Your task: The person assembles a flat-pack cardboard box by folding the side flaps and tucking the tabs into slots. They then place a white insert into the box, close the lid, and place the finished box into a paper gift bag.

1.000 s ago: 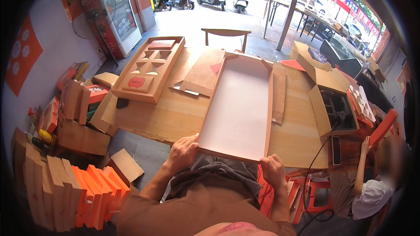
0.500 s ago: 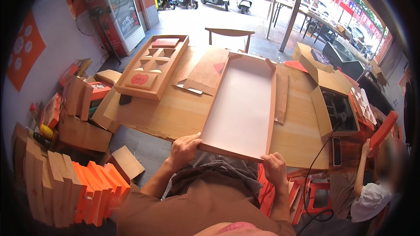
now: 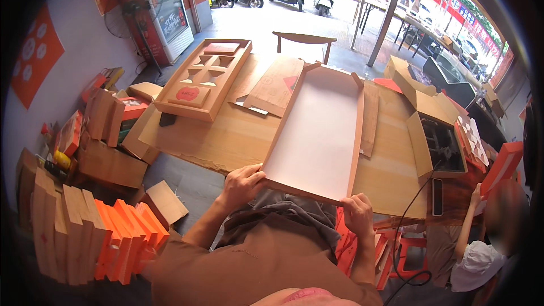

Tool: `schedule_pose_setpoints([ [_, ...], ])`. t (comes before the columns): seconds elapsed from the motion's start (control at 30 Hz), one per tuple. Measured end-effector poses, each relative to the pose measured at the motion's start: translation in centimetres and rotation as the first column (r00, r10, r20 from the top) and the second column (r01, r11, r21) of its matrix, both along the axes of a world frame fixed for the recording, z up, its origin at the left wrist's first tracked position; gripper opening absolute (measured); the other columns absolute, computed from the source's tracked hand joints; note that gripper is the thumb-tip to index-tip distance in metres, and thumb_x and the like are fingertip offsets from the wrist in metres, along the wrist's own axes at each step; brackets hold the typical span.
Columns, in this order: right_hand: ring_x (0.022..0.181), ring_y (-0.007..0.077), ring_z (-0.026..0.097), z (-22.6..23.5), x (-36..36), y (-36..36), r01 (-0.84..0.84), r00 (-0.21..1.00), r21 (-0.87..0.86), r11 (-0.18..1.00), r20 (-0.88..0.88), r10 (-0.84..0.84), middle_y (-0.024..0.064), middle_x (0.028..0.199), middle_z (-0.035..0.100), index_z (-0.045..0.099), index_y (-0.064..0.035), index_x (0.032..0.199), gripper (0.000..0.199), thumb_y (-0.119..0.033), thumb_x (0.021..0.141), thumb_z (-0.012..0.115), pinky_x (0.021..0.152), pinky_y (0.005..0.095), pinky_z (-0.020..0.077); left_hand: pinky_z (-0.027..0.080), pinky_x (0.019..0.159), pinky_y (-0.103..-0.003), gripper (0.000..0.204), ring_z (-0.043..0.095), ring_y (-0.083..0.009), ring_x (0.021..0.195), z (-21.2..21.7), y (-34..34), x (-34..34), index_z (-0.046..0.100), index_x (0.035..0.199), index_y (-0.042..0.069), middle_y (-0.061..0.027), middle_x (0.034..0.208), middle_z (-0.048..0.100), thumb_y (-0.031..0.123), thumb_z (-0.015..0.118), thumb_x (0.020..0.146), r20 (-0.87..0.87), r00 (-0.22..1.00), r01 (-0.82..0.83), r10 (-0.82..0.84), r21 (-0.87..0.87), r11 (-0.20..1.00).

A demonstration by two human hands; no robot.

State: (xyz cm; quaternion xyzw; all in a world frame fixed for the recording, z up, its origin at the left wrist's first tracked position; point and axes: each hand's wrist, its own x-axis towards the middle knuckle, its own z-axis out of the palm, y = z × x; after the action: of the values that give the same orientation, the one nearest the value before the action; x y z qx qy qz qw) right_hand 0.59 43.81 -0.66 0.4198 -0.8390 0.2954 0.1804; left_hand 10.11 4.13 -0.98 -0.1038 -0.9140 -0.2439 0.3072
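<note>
Presently the long, shallow, tan cardboard box tray with a pale matte floor [image 3: 317, 130] lies lengthwise on the light wooden table [image 3: 226, 136], its near short wall overhanging the table's near edge toward the person's lap. Left hand [image 3: 242, 184] is curled closed over the near-left corner of that wall, thumb on top; right hand [image 3: 358, 215] is closed on the near-right corner, fingers wrapped under the rim. Both hold the tray only, nothing else. Risk, as a judgement: the side walls look like thin folded board, and with grip at one end only, a lift or twist could bow the long walls or let a folded corner spring open; the loose brown cardboard strip [image 3: 369, 119] lying just beside the tray's right wall could be swept off the table if the tray slides sideways. A black cable [image 3: 416, 192] runs off the table right of the tray and might snag. Left of the tray lie a flat brown cardboard sheet with a red patch [image 3: 275, 85] and, farther left, a tan cardboard insert with triangular and square cut-out compartments [image 3: 204, 79]. Right of the tray an open brown carton with dark contents [image 3: 436, 130]. On the floor left of the table, upright stacks of flat tan and orange boxes [image 3: 85, 232]. Another person sits at lower right.
</note>
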Motion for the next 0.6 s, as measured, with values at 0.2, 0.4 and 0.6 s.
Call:
schedule_pose_setpoints([
  [0.2, 0.074, 0.0302, 0.060, 0.1, -0.7, 0.2, -0.047, 0.999, -0.018, 0.999, 0.009, 0.047, 0.0072, 0.076, 0.063, 0.069, -0.0097, 0.097, 0.015, -0.002, 0.084, 0.070, 0.070, 0.0434, 0.0497, 0.058, 0.098, -0.048, 0.016, 0.071, -0.0402, 0.117, -1.1, 0.3, -0.4, 0.069, 0.098, 0.005, -0.0223, 0.133, 0.071, 0.011, 0.080, 0.089, -0.019, 0.999, -0.032, 0.032, 0.009, 0.999],
  [0.4, 0.069, 0.0298, 0.061, 0.4, -0.6, -0.1, -0.042, 0.999, -0.071, 0.997, 0.026, 0.044, 0.0076, 0.074, 0.064, 0.067, -0.0087, 0.091, 0.011, -0.001, 0.084, 0.070, 0.067, 0.0424, 0.0506, 0.055, 0.103, -0.050, 0.019, 0.067, -0.0426, 0.122, -0.2, 0.5, -0.2, 0.066, 0.098, 0.004, -0.0244, 0.140, 0.067, 0.011, 0.080, 0.088, 0.079, 0.997, 0.004, -0.009, 0.065, 0.998],
  [0.6, 0.069, 0.0296, 0.061, 0.1, -1.0, -0.1, -0.028, 0.997, -0.091, 0.995, 0.069, 0.034, 0.0075, 0.074, 0.063, 0.065, -0.0081, 0.090, 0.011, -0.001, 0.083, 0.070, 0.067, 0.0412, 0.0510, 0.055, 0.102, -0.050, 0.019, 0.067, -0.0436, 0.121, -0.6, 0.4, -0.7, 0.068, 0.098, 0.004, -0.0245, 0.140, 0.067, 0.011, 0.081, 0.087, 0.081, 0.997, -0.013, 0.008, 0.061, 0.998],
])
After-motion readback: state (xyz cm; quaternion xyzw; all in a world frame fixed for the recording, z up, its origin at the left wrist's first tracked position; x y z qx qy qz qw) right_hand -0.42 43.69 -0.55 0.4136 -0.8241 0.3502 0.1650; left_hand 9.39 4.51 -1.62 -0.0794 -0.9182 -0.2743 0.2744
